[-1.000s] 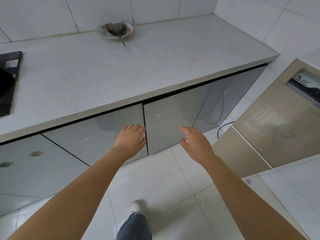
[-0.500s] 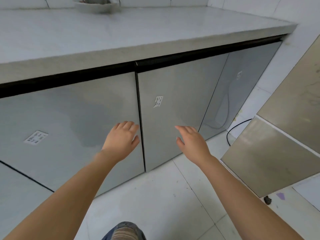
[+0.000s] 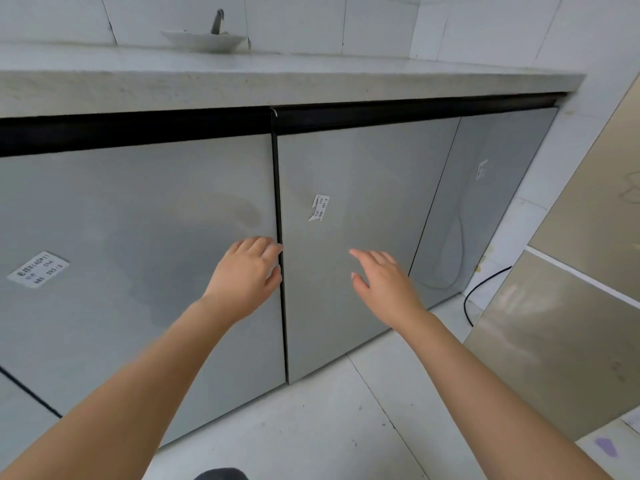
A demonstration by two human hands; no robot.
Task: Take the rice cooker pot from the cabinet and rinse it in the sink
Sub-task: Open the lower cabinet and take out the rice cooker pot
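Grey glossy cabinet doors run under the countertop, all closed. My left hand [image 3: 247, 275] is stretched toward the right edge of the left door [image 3: 138, 244], its fingertips at the dark gap between the doors. My right hand [image 3: 382, 282] hovers with straight fingers in front of the middle door [image 3: 349, 188], which carries a small torn sticker. Neither hand holds anything. The rice cooker pot and the sink are not in view.
A white dish [image 3: 204, 39] sits on the pale countertop [image 3: 311, 77] near the tiled wall. A third door [image 3: 485, 202] stands at the right, with a black cable [image 3: 485, 289] on the white floor. A beige panel [image 3: 571, 323] fills the right side.
The view has dropped from above the counter to the level of the cabinet doors. Both hands have moved closer to the doors, the left one reaching the gap.
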